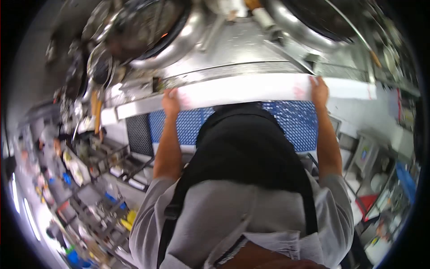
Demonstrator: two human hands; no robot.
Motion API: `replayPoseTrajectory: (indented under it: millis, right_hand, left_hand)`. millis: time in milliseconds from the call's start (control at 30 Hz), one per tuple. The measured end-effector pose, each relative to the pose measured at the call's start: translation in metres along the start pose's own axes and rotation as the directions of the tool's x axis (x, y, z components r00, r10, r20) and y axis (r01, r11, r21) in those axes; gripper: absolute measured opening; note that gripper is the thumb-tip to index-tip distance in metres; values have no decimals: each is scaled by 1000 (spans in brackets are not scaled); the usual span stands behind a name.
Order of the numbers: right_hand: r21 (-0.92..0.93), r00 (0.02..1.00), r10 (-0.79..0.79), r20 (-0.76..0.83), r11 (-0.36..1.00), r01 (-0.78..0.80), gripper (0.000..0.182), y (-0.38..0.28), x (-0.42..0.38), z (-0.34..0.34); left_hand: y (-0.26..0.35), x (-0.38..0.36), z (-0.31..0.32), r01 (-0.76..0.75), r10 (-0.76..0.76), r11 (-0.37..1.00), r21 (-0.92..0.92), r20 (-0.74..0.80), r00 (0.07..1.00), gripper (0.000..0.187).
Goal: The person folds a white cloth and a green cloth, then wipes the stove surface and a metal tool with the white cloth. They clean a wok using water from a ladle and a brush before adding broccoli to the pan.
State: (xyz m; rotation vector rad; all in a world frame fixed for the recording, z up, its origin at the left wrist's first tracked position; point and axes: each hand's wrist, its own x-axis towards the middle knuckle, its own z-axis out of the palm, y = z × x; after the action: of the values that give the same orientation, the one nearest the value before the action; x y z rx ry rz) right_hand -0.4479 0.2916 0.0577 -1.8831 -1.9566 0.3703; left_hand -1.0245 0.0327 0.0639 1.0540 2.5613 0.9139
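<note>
A long white cloth or sheet with faint red marks (242, 88) lies in a strip along the front edge of the steel counter (242, 49). My left hand (171, 103) grips it left of the middle, with the fingers curled over its upper edge. Toward its right part, my right hand (319, 92) holds it in the same way. Both arms reach forward, one on each side of the black apron (246, 143). The undersides of the fingers are hidden.
Two big woks (148, 31) (318, 22) sit at the back left and back right. Ladles and strainers (101, 67) hang or stand at the left. Blue perforated mats (295, 123) lie below the counter edge. Shelves with containers (371, 157) are at the right.
</note>
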Motion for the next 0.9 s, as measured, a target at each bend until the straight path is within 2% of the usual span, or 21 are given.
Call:
replayPoseTrajectory:
  millis: [33, 67, 133, 167, 200, 267, 367, 467, 500, 600, 633, 733, 833, 900]
  right_hand:
    - [13, 997, 32, 63, 999, -33, 47, -2, 1, -1]
    - [7, 997, 55, 48, 998, -55, 44, -5, 1, 0]
    - [1, 1000, -10, 3, 1000, 10, 42, -8, 0, -1]
    - [-28, 999, -23, 30, 999, 24, 40, -8, 2, -1]
    - [-58, 998, -59, 35, 996, 61, 40, -8, 1, -2]
    - [-82, 997, -60, 40, 995, 63, 41, -9, 2, -2]
    - [-104, 996, -89, 23, 990, 91, 42, -6, 2, 2]
    - [-113, 997, -45, 60, 992, 52, 42, -9, 3, -5]
    - [-112, 998, -7, 59, 994, 14, 43, -9, 5, -8]
    - [-31, 996, -88, 14, 996, 89, 43, -9, 5, -10]
    - [-77, 997, -59, 42, 995, 62, 41, -8, 3, -8]
    - [-45, 998, -41, 44, 998, 43, 41, -9, 1, -4]
    - [-20, 998, -41, 49, 999, 42, 40, -8, 0, -3]
    - [-16, 998, -55, 36, 998, 56, 40, -8, 0, -4]
  left_hand:
    - [-5, 3, 0, 35, -35, 999, -6, 14, 999, 29]
    - [-16, 7, 3, -60, 60, 997, 44, -4, 998, 28]
    - [-17, 10, 0, -64, 64, 996, -54, 7, 998, 26]
    - [-16, 10, -4, -74, 75, 994, -76, 18, 997, 27]
    - [-16, 9, -6, 6, 0, 991, -135, 39, 999, 27]
    - [-14, 11, -15, 66, -39, 978, -199, 135, 990, 29]
    - [-17, 12, -30, 399, -226, 809, -432, 397, 890, 34]
    - [-33, 10, -22, 230, -118, 860, -455, 262, 958, 38]
    - [-33, 11, -19, 146, -49, 829, -540, 189, 981, 37]
    - [-38, 9, -18, 89, -57, 920, -382, 95, 994, 33]
    - [-40, 8, -17, 103, -85, 937, -335, 68, 994, 31]
    - [-42, 11, -20, 243, -233, 923, -299, 70, 970, 31]
    - [-23, 2, -32, 37, -48, 998, -40, -316, 947, 26]
    - [1, -11, -33, -148, 153, 988, 42, -229, 961, 28]
